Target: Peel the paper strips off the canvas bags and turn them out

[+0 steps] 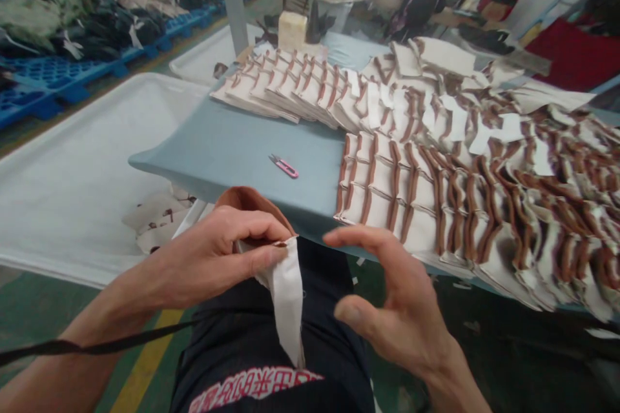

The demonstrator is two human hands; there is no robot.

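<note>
My left hand (247,251) pinches a folded fabric piece (288,300), white on the near side with a brown part curving up behind the fingers. Its white end hangs down over my dark apron (329,284). To the right of it, my right hand (392,297) is held in the air with thumb and fingers apart and nothing between them. Pink-handled thread snips (285,166) lie on the blue-grey covered table (232,142), beyond both hands.
Rows of stacked white and brown fabric pieces (407,193) cover the table's right and far side. A large white bin (97,142) with some fabric pieces in it stands at left. Blue pallets (97,71) hold bundles behind it. A person (421,0) is in the background.
</note>
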